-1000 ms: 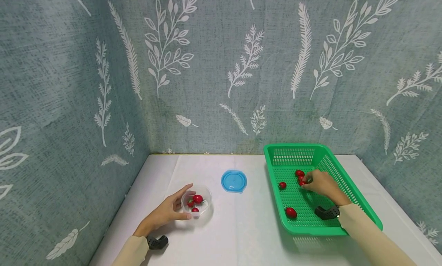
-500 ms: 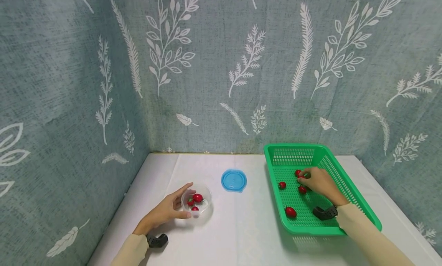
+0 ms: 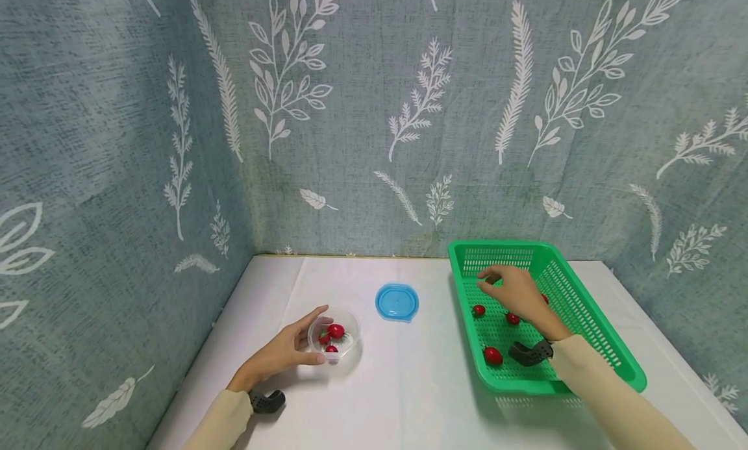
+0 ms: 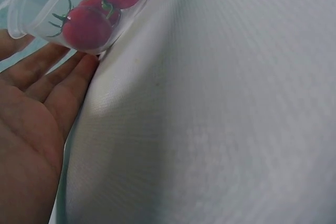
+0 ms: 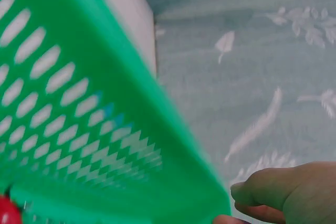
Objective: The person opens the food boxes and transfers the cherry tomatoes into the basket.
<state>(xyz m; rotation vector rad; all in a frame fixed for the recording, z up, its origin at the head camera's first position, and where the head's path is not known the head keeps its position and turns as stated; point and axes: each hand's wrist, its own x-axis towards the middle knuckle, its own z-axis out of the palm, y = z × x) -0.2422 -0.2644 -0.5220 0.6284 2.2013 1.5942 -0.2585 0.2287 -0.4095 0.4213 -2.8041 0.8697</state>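
Note:
My left hand (image 3: 289,346) holds a clear round plastic tub (image 3: 354,341), with the thumb at its near side and the fingers at its far side. Several cherry tomatoes (image 4: 86,27) with green stems lie inside the tub. Over the green basket (image 3: 526,387) is my right hand (image 3: 517,295), fingers bent and thumb near the index finger. I cannot tell whether a tomato is hidden in it. Loose in the basket are a tomato (image 3: 478,310) at the left, a second tomato (image 3: 512,318) below the hand and a third tomato (image 3: 493,356) near the front.
A blue lid (image 3: 397,302) lies on the white table (image 3: 409,385) between tub and basket. Partly behind the right hand, another tomato (image 3: 545,299) shows in the basket. Patterned grey-green cloth (image 3: 350,125) hangs behind the table and along its left side.
My right hand has moved left and rises from the tomato cluster at the basket's back. One tomato now shows to the hand's right. The left hand stays at the tub.

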